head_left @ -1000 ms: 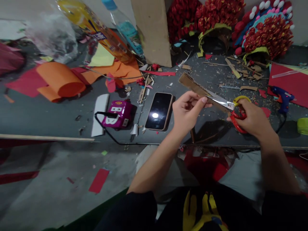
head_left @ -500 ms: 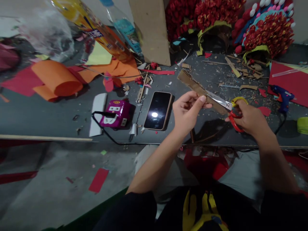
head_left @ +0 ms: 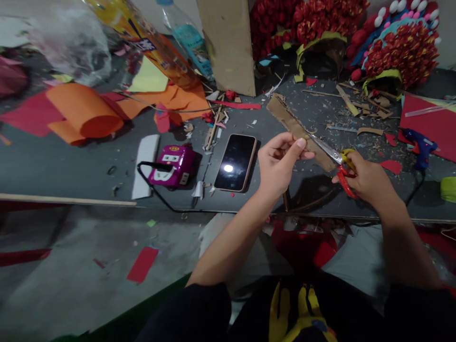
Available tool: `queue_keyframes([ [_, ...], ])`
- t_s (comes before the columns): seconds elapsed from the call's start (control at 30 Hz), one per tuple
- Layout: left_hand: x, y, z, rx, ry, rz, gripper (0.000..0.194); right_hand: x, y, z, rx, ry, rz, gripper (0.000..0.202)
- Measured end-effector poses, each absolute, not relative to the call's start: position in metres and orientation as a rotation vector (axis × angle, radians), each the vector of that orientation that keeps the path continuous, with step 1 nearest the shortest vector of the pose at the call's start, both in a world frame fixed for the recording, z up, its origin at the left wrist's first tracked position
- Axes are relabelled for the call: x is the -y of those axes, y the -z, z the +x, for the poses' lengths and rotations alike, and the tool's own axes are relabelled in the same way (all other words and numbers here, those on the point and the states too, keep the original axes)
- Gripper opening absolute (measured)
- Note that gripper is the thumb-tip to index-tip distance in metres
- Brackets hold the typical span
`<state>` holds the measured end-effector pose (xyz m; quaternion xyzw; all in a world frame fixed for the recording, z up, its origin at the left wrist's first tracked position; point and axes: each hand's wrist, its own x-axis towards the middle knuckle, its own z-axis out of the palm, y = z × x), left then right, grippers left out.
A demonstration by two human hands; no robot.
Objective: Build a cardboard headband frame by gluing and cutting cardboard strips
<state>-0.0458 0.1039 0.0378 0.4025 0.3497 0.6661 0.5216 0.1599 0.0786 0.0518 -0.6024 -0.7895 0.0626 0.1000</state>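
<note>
Between thumb and fingers, my left hand [head_left: 280,159] pinches a brown strip of cardboard [head_left: 285,116] above the dark grey table [head_left: 167,123]. The strip slants from upper left to lower right. My right hand [head_left: 370,178] is closed in the handles of a pair of scissors [head_left: 331,151], one yellow and one red. Their blades lie along the strip's upper edge, pointing at my left hand, and look nearly closed. A phone [head_left: 235,162] lies face up just left of my left hand.
A purple power socket [head_left: 171,165] with a black cable sits left of the phone. A blue glue gun [head_left: 420,145] lies at the right. Behind are bottles [head_left: 187,40], an upright cardboard panel [head_left: 228,45], red flowered pieces [head_left: 399,50], rolled orange paper [head_left: 83,111] and scattered scraps.
The scissor blades have closed further along the strip's edge, and the handles have come closer together. My left hand keeps its pinch. The whole view has shifted slightly.
</note>
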Motion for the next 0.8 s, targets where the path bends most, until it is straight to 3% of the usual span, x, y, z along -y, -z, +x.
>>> queue_keyframes([
  [0.4, -0.103, -0.047, -0.053, -0.837, -1.551, 1.165, 0.044, -0.078, -0.060, 0.165, 2.255, -0.365, -1.627, 0.033],
  [0.8, -0.099, -0.045, -0.049, -0.822, -1.528, 1.225, 0.043, -0.077, -0.069, 0.169, 2.243, -0.523, -1.585, 0.030],
])
